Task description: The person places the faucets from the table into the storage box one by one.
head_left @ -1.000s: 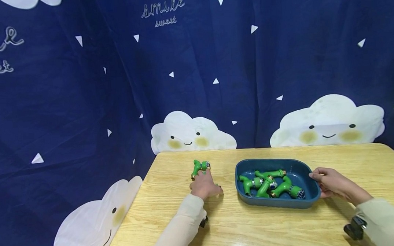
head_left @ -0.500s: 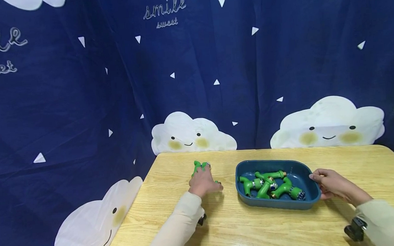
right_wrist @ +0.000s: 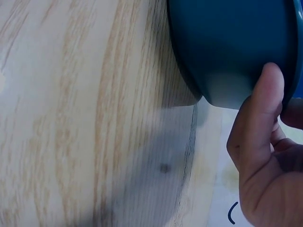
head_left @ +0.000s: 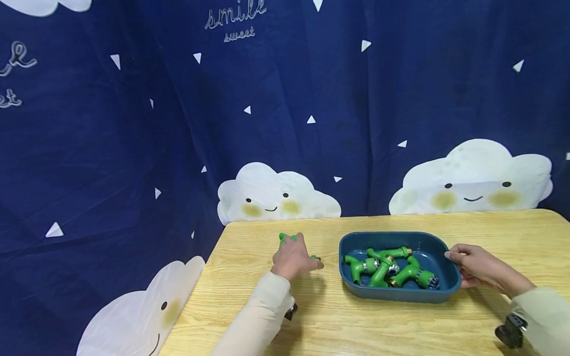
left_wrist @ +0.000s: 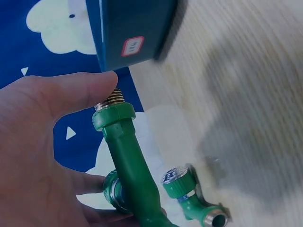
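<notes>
My left hand holds a green plastic valve with a brass threaded end. In the left wrist view the thumb lies at the thread and the fingers reach round the knob side; in the head view the hand hides most of this valve. A second green valve, with a silver-capped knob, lies on the table just beyond it. My right hand pinches the right end of a dark blue plastic bin, thumb on the rim side. Several green valves lie jumbled inside the bin.
The wooden table carries the bin right of centre. A navy curtain with white clouds hangs behind the table and along its left side. A small label is stuck on the bin's outer wall.
My left hand has moved slightly farther over the valves and the held valve's end has risen a little. My right hand and the bin have stayed in place.
</notes>
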A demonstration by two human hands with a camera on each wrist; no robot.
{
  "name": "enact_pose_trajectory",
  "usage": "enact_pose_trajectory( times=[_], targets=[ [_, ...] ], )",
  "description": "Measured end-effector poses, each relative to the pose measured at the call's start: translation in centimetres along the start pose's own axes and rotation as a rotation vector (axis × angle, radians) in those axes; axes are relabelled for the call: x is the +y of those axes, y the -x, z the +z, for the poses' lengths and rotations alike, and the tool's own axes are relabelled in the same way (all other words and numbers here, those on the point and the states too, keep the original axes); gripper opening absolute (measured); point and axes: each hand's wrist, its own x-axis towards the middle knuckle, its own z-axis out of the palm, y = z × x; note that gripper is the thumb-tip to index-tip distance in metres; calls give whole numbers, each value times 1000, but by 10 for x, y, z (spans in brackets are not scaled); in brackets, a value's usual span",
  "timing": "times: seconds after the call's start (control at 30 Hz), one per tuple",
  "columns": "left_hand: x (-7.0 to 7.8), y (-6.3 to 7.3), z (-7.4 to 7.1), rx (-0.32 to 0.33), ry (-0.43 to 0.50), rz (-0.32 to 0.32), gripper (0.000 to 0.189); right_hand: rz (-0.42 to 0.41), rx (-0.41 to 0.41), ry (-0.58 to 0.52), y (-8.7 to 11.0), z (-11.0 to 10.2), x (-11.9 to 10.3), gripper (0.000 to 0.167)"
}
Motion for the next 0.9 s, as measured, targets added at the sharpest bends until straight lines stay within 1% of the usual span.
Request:
enact_pose_trajectory(
  times=[0.17,0.27,0.43,0.53,0.73,0.9],
  targets=[
    [2,1,-9,-8,-3,-2,91,2,2,-2,-1,0,-1,27],
    [6,0,-14,-10,-13,14,92,7,3,-6,-1,-1,-1,27],
    [15,0,-19,-17,-36,37,93,2,-6,-13,-1,0,-1,27],
    [20,0,-21,-20,-46,59,93,-4,-3,-12,-1,0,-1,27],
    [27,1,-21,-36,-41,137,94,6,-1,-15,-1,0,-1,27],
    [35,3,-23,-37,-47,158,96,-2,-6,-18,1,0,1,28]
  ],
)
